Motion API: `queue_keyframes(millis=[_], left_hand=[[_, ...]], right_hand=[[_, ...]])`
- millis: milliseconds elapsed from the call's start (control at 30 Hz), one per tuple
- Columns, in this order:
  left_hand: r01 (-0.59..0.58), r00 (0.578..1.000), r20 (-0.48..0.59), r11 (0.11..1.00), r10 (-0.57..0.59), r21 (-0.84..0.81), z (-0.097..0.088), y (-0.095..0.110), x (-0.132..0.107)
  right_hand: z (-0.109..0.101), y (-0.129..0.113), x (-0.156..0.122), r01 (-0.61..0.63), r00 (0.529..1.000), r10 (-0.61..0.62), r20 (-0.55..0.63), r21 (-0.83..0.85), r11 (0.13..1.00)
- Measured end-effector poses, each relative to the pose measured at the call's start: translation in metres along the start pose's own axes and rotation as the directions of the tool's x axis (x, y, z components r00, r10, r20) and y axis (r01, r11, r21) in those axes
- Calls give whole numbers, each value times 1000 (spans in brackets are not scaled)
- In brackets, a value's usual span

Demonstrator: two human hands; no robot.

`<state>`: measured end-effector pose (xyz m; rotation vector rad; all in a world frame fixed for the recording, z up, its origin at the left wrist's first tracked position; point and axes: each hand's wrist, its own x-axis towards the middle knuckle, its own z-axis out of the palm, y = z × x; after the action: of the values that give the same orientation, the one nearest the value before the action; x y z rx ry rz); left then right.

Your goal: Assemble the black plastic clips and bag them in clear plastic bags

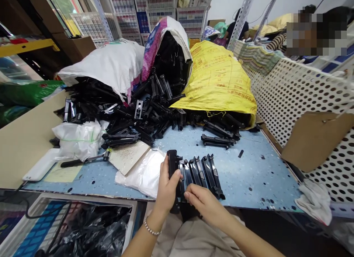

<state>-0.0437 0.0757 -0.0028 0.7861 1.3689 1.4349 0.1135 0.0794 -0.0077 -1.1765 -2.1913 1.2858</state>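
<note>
A long black plastic part [173,161] stands nearly on end at the table's front edge, with my left hand [167,185] wrapped around it. My right hand [203,201] is closed, its curled fingers gripping the lower right side of the same part; the fingertips are partly hidden. Just beyond my right hand, several similar black parts [212,176] lie side by side in a row. Left of my left hand is a stack of clear plastic bags [151,172], partly under a pale square board [129,156].
Black parts [149,117] spill from a white sack [110,63], a multicoloured sack [166,32] and a yellow sack [218,76]. A black-handled tool [83,161] lies left. A crate of dark bags [94,227] stands below. Perforated white panels [309,91] border the right side. People are in the background.
</note>
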Motion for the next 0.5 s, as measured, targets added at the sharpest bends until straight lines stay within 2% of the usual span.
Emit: queue_keyframes(millis=[67,133,200,267,400,500], left_hand=[[58,998,16,998,-58,2,-6,-5,6],[96,995,6,995,-96,6,-14,-11,14],[83,996,-22,995,-82,55,-21,-21,22],[66,998,-29,992,-63,109,-22,-35,27],[49,998,21,992,-52,119,-9,-61,29],[24,999,40,992,-29,122,6,-69,28]], right_hand=[[-11,9,1,22,999,-24,-38,-53,998],[-26,22,3,33,986,-63,-153,-188,982],[-39,39,4,3,956,-112,-273,-370,929],[-47,59,2,-43,935,-144,-323,-510,859],[-53,92,-6,-93,939,-124,-320,-585,806],[-61,103,-9,-134,927,-115,-358,-600,789]])
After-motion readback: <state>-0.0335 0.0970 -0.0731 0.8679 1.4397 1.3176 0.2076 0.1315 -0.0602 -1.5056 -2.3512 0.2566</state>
